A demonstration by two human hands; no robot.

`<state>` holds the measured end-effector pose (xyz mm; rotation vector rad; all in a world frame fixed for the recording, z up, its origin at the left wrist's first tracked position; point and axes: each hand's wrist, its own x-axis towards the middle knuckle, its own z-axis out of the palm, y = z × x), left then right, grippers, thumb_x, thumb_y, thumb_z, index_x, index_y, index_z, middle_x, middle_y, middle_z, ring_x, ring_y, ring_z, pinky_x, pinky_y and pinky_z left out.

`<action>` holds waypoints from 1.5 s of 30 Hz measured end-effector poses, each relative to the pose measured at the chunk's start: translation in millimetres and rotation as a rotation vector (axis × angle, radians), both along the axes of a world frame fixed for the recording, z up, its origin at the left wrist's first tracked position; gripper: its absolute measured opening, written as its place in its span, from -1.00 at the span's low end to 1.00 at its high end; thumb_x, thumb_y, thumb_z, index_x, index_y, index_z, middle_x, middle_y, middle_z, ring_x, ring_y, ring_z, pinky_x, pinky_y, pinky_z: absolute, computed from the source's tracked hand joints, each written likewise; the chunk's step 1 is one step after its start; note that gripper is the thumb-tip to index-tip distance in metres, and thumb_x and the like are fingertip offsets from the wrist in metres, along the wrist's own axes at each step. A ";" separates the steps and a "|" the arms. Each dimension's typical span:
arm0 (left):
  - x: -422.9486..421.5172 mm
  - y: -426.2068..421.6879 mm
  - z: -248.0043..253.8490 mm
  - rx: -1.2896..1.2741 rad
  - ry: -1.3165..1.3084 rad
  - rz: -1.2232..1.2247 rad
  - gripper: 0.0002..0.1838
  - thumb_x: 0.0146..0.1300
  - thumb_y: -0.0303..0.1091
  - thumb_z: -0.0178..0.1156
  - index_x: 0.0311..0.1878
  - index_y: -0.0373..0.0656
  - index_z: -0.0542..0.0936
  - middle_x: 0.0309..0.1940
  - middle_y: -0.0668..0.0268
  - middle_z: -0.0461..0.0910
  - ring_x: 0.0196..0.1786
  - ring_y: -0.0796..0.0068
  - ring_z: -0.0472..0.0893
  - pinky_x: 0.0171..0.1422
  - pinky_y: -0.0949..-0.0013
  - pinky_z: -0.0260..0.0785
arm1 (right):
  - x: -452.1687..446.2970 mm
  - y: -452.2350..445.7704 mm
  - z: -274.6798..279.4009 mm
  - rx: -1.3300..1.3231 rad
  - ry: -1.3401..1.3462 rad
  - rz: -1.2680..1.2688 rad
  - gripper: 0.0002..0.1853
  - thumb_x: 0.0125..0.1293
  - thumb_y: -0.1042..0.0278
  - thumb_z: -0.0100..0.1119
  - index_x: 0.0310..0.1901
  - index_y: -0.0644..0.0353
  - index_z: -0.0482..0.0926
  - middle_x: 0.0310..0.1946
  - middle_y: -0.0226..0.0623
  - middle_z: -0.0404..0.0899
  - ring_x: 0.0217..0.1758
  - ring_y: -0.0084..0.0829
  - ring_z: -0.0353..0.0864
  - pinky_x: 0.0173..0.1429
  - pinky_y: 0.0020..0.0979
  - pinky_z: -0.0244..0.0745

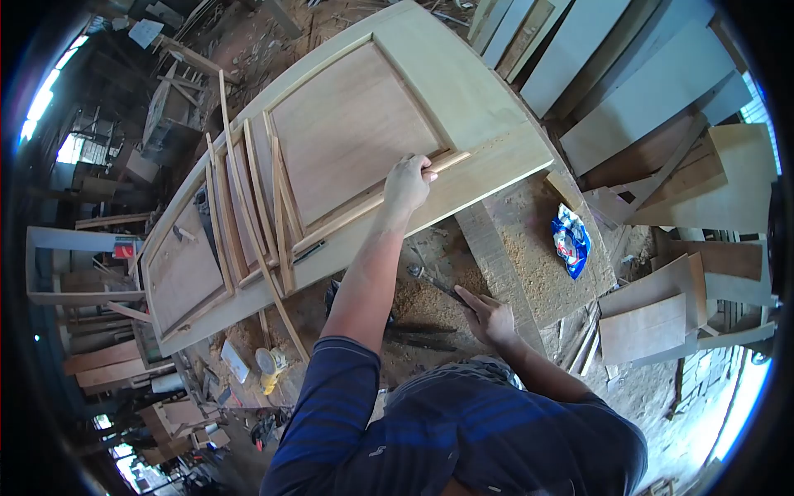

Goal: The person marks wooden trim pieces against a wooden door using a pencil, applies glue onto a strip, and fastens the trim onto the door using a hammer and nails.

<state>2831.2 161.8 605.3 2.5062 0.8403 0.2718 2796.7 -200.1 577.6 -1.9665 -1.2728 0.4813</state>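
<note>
A large pale wooden door panel (pixel 488 107) lies on a workbench, with moulding framing its recessed sections. My left hand (pixel 407 183) is closed on a wooden moulding strip (pixel 347 217) along the near edge of the larger recess. The strip's right end sticks out past my fingers. Lower right, my right hand (pixel 490 318) grips the handle of a hammer (pixel 434 281), its head pointing left above the sawdust-covered bench. Several thin loose strips (pixel 255 194) lie across the panel's left half. A dark slim tool (pixel 309 251) rests near the panel's lower edge.
The workbench (pixel 529 264) bears sawdust and a blue and white plastic packet (pixel 571 240). A yellow container (pixel 270 369) stands at the lower left. Boards (pixel 645 107) lean at the upper right, and more wood pieces (pixel 645 326) lie at the right.
</note>
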 end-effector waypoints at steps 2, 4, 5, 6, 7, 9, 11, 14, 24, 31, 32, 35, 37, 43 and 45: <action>1.1 -3.0 3.5 -0.027 -0.004 0.045 -0.72 0.33 -0.18 0.53 -0.03 -0.13 0.79 -0.02 0.10 0.80 0.13 -0.02 0.75 0.27 -0.03 0.59 | -0.1 -0.4 3.5 -0.014 0.010 0.000 -0.40 0.37 0.38 0.37 0.46 -0.13 0.65 -0.30 -0.25 0.75 -0.33 -0.10 0.78 -0.28 -0.06 0.69; 3.1 -6.3 1.4 -0.046 -0.016 0.118 -0.74 0.29 -0.18 0.55 -0.06 -0.08 0.81 -0.04 0.10 0.81 0.08 -0.04 0.77 0.23 -0.06 0.59 | 0.7 -1.0 5.4 0.018 -0.006 -0.019 -0.41 0.37 0.40 0.38 0.45 -0.12 0.67 -0.32 -0.23 0.74 -0.34 -0.09 0.77 -0.28 -0.06 0.67; 2.6 -10.6 7.9 -0.047 -0.003 0.157 -0.75 0.29 -0.17 0.55 -0.06 -0.05 0.82 -0.04 0.10 0.82 0.07 -0.05 0.78 0.22 -0.06 0.60 | 0.0 3.4 5.1 0.045 -0.012 -0.007 -0.42 0.37 0.41 0.39 0.44 -0.12 0.68 -0.32 -0.22 0.73 -0.35 -0.08 0.76 -0.28 -0.06 0.67; 2.8 -14.5 11.8 -0.047 0.010 0.201 -0.77 0.29 -0.16 0.54 -0.06 -0.02 0.83 -0.04 0.11 0.82 0.07 -0.05 0.78 0.20 -0.06 0.61 | -2.1 5.9 3.8 0.029 0.001 0.000 -0.42 0.38 0.41 0.39 0.44 -0.11 0.68 -0.33 -0.21 0.73 -0.35 -0.07 0.76 -0.28 -0.06 0.66; 2.8 -11.6 -2.3 -0.032 -0.020 0.192 -0.79 0.32 -0.15 0.52 -0.09 -0.02 0.83 -0.06 0.11 0.82 0.06 -0.04 0.78 0.21 -0.08 0.58 | -3.6 5.0 1.8 0.012 0.010 0.004 -0.43 0.38 0.41 0.39 0.44 -0.11 0.68 -0.33 -0.20 0.73 -0.35 -0.06 0.75 -0.27 -0.06 0.65; 2.2 -11.3 -12.2 0.016 -0.026 0.181 -0.79 0.36 -0.14 0.48 -0.09 -0.03 0.81 -0.07 0.13 0.82 0.07 0.02 0.77 0.25 -0.11 0.50 | -6.3 4.7 -0.9 0.003 0.003 0.005 -0.43 0.39 0.40 0.40 0.44 -0.11 0.68 -0.34 -0.18 0.72 -0.36 -0.05 0.74 -0.28 -0.06 0.64; 0.1 -18.6 -8.5 0.063 0.005 0.196 -0.76 0.38 -0.14 0.46 -0.03 -0.07 0.78 -0.05 0.16 0.80 0.11 0.08 0.75 0.31 -0.11 0.40 | -8.0 5.5 -5.7 0.022 -0.025 -0.007 -0.44 0.40 0.39 0.41 0.44 -0.11 0.68 -0.35 -0.17 0.71 -0.37 -0.04 0.74 -0.28 -0.06 0.63; -16.5 -29.3 3.1 0.081 0.014 0.180 -0.66 0.42 -0.15 0.45 0.12 -0.14 0.71 0.08 0.17 0.77 0.25 0.13 0.68 0.44 -0.06 0.30 | -11.6 7.3 -5.8 0.006 -0.046 -0.015 -0.45 0.39 0.38 0.43 0.43 -0.07 0.68 -0.31 -0.15 0.75 -0.36 -0.03 0.76 -0.26 -0.05 0.66; -280.5 3.9 -9.1 0.279 -0.325 0.532 -0.78 0.42 -0.25 0.41 0.02 -0.11 0.69 -0.08 0.12 0.75 0.08 0.01 0.70 0.36 -0.04 0.39 | -26.8 32.5 15.4 -0.086 -0.187 -0.024 -0.60 0.19 0.48 0.55 0.11 0.10 0.82 -0.16 -0.15 0.77 -0.11 0.00 0.77 0.00 -0.06 0.71; -342.8 44.8 -18.1 0.290 -0.149 0.794 -0.78 0.32 -0.24 0.44 -0.01 0.01 0.73 -0.10 0.27 0.71 0.16 0.10 0.58 0.32 -0.02 0.32 | 37.9 173.6 50.7 0.023 -0.257 -0.169 -0.70 0.31 0.55 0.50 0.08 0.27 0.79 -0.01 -0.10 0.78 0.18 -0.10 0.73 0.32 -0.19 0.62; -340.0 47.4 -20.1 0.315 -0.151 0.800 -0.78 0.28 -0.26 0.44 -0.03 0.03 0.75 -0.09 0.31 0.71 0.12 0.10 0.59 0.30 0.01 0.33 | 59.8 193.9 45.6 0.048 -0.381 -0.211 -0.71 0.36 0.54 0.47 0.10 0.29 0.78 0.03 -0.09 0.76 0.21 -0.10 0.72 0.36 -0.20 0.60; -330.1 54.9 -19.1 0.381 -0.147 0.789 -0.82 0.33 -0.35 0.38 -0.03 -0.06 0.74 -0.13 0.23 0.72 0.03 0.04 0.60 0.25 0.02 0.40 | 110.1 243.4 19.8 0.074 -0.606 -0.405 -0.75 0.55 0.45 0.36 0.18 0.29 0.73 0.19 -0.10 0.67 0.28 -0.07 0.65 0.41 -0.13 0.56; -330.3 58.0 -28.2 0.391 -0.142 0.792 -0.84 0.32 -0.38 0.34 -0.05 -0.09 0.74 -0.14 0.26 0.74 0.00 0.10 0.62 0.24 0.04 0.39 | 122.6 255.2 -5.3 0.048 -0.457 -0.517 -0.71 0.60 0.33 0.34 0.24 0.21 0.72 0.16 -0.08 0.71 0.26 -0.07 0.67 0.43 -0.13 0.54; -323.2 62.4 -23.6 0.355 0.000 0.819 -0.84 0.28 -0.36 0.32 -0.09 -0.09 0.72 -0.17 0.28 0.71 -0.02 0.15 0.61 0.21 0.08 0.32 | 138.8 234.2 -30.6 0.028 -0.466 -0.604 -0.77 0.62 0.37 0.28 0.17 0.28 0.73 0.06 -0.22 0.76 0.11 -0.32 0.68 0.29 -0.24 0.58; -325.5 60.7 -30.0 0.347 0.013 0.819 -0.82 0.26 -0.30 0.34 -0.08 -0.05 0.71 -0.18 0.33 0.69 -0.03 0.18 0.56 0.18 0.09 0.28 | 139.3 233.2 -33.0 0.029 -0.443 -0.643 -0.79 0.61 0.43 0.29 0.15 0.29 0.74 0.05 -0.23 0.76 0.06 -0.36 0.69 0.25 -0.28 0.59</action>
